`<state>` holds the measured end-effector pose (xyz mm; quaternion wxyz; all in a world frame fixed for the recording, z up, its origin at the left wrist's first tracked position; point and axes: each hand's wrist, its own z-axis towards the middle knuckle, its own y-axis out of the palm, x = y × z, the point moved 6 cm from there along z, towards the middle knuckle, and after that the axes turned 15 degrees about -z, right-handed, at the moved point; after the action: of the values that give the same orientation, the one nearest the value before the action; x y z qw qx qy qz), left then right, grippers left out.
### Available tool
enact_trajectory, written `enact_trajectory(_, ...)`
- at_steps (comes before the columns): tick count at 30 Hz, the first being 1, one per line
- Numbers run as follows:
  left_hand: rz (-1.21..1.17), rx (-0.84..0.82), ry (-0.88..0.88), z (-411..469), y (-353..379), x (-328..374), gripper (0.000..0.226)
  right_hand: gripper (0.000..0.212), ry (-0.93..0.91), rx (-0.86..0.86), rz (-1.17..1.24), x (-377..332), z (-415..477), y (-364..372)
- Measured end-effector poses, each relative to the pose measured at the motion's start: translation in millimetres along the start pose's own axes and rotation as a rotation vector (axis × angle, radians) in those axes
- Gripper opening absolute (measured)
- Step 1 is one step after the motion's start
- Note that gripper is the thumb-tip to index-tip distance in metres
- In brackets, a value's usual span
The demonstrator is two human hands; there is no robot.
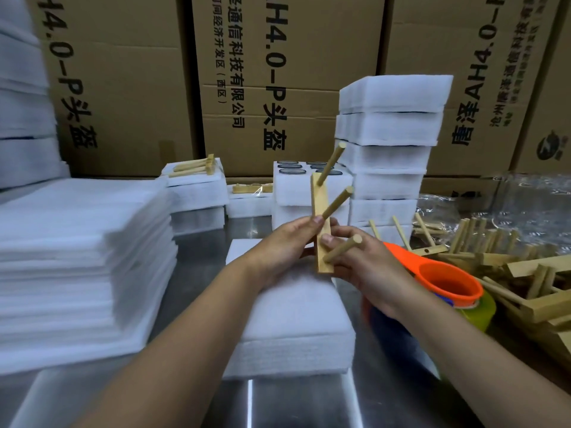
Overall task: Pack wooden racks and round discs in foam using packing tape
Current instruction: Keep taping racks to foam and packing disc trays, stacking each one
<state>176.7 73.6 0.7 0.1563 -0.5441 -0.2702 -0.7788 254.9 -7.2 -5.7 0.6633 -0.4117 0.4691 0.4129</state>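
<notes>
Mid-frame, my left hand (285, 242) and right hand (366, 267) both pinch the wooden rack (318, 196) by its flat bar (322, 266); looks light and stiff, I'd avoid yanking the pegs (337, 201)

Both bare forearms are angling in from the near side, meeting in the middle. Left hand (287, 242) is pinching the wooden rack (319, 196), right hand (361, 267) is curling its fingers round it lower down.

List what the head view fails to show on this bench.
Head view:
- Tape roll: mostly covered by the orange dispenser.
- Discs: the held rack hides some, so no count.
- Rack pile: cut off by the right edge.
- Small print on the right box: blurred.
</notes>
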Motion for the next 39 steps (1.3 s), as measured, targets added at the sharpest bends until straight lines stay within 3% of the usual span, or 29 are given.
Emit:
enact_trajectory(2,0.048,0.016,-0.01,0.9,-1.8,-2.3,0.029,0.024,0.007,-0.006,-0.01,-0.9,-1.2,3.6)
enact_trajectory(4,0.13,0.153,0.056,3.5,-10.8,2.0,0.03,0.018,0.006,0.083,-0.035,-3.2,-1.4,-5.2)
enact_trajectory(6,0.122,0.5,0.139,0.7,-36.1,13.5,0.032,0.016,0.025,0.176,-0.103,-3.7,-2.7,-15.8)
enact_trajectory(8,-0.083,0.829,0.137,-10.8,-61.8,18.6,0.024,0.017,0.044,0.194,-0.169,-1.8,-3.5,-18.8)
enact_trajectory(9,-0.207,0.908,0.131,-15.9,-68.3,19.2,0.023,0.017,0.043,0.191,-0.207,-1.3,-4.1,-17.4)
enact_trajectory(11,-0.353,0.967,0.171,-22.0,-73.8,21.7,0.026,0.015,-0.003,0.186,-0.308,-3.4,-6.5,-11.7)
enact_trajectory(15,-0.383,0.998,0.282,-30.6,-71.7,29.4,0.03,0.018,-0.082,0.132,-0.485,-4.2,-9.6,3.4)
enact_trajectory(19,-0.411,1.024,0.245,-35.0,-77.3,30.1,0.028,0.018,-0.098,0.174,-0.625,-2.7,-11.6,7.6)
enact_trajectory(22,-0.18,0.928,0.172,-29.7,-78.5,40.9,0.026,0.021,-0.1,0.175,-0.661,-1.0,-14.3,10.5)
enact_trajectory(24,0.203,0.764,0.115,-22.5,-67.3,53.3,0.026,0.02,-0.083,0.155,-0.596,1.3,-14.2,13.5)
enact_trajectory(27,1.013,0.32,0.004,-10.4,-26.7,46.4,0.034,0.016,-0.08,0.146,-0.573,1.8,-13.5,15.9)
enact_trajectory(28,1.163,0.158,-0.054,-10.4,-12.2,31.8,0.037,0.014,-0.101,0.149,-0.62,0.2,-14.0,15.9)
enact_trajectory(30,1.251,0.007,-0.146,-15.9,2.9,5.4,0.042,0.015,-0.143,0.121,-0.753,-5.1,-15.5,15.6)
enact_trajectory(34,1.215,0.079,-0.197,-22.8,-3.1,-11.1,0.054,0.014,-0.081,0.029,-0.956,-20.6,-17.6,-6.6)
enact_trajectory(37,1.221,0.093,-0.236,-20.0,-6.1,-11.8,0.061,0.045,0.103,0.104,-1.334,-32.3,-26.7,-49.4)
enact_trajectory(39,1.23,0.081,-0.261,-19.2,-4.4,-12.1,0.062,0.069,0.323,-0.035,-1.603,-24.5,-36.3,-65.2)
